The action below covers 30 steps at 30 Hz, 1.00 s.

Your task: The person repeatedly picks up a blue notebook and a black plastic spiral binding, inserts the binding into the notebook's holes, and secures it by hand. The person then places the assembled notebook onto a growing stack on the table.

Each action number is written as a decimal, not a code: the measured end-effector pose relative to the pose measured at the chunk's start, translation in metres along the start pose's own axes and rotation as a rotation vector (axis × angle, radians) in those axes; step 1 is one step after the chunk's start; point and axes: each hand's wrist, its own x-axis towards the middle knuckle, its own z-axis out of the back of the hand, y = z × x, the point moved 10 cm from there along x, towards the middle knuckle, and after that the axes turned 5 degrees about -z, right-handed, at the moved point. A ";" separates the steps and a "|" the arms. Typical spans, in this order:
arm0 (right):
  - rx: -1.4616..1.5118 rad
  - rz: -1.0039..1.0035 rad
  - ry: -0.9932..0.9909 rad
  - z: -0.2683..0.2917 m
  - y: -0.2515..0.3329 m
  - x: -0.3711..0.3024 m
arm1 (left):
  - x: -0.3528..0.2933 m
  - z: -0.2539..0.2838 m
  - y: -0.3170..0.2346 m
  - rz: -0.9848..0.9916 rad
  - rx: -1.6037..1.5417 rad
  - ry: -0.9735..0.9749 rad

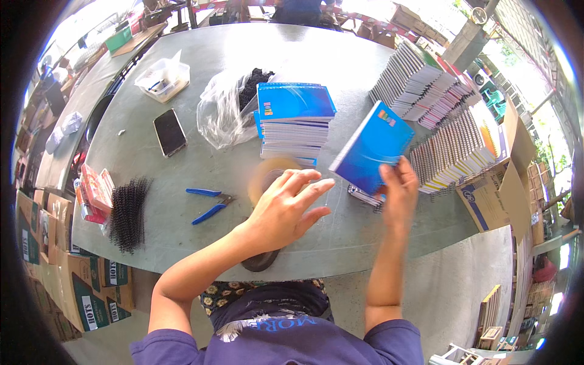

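Observation:
My right hand (399,188) grips a blue-covered notebook (374,149) by its near right corner, holding it tilted above the table. Beneath it, the edge of another small stack of notebooks (364,194) peeks out. My left hand (292,204) hovers with fingers apart and nothing in them, left of the held notebook. Partly hidden behind that hand is a tan ring (258,182) that looks like a tape roll, with a dark rounded base (261,260) under my wrist. Farther off stands a tall pile of blue notebooks (295,103). Blue-handled pliers (210,204) lie to the left.
Spiral-bound notebooks (453,152) stand stacked at the right, beside an open cardboard box (486,201). Black spiral coils (128,216) and red-and-white boxes (94,194) lie at the left. A phone (170,132), a plastic bag (222,109) and a white tub (163,82) sit farther back.

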 end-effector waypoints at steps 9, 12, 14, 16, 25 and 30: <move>-0.734 -0.021 -0.279 0.108 -0.066 0.025 | -0.037 -0.014 0.041 0.155 -0.084 0.082; -0.678 -0.088 -0.297 0.121 -0.074 0.031 | -0.029 -0.014 0.041 0.166 -0.148 0.091; -0.659 -0.160 -0.315 0.118 -0.078 0.028 | -0.035 -0.023 0.046 0.201 -0.194 0.096; -0.763 -0.146 -0.277 0.112 -0.072 0.028 | -0.031 -0.039 0.037 0.131 -0.206 0.109; 0.231 -0.249 -0.111 0.080 -0.116 0.032 | 0.034 -0.139 0.044 0.127 -0.332 -0.077; 0.166 -0.283 -0.077 0.073 -0.111 0.035 | 0.043 -0.156 0.064 0.230 -0.360 -0.017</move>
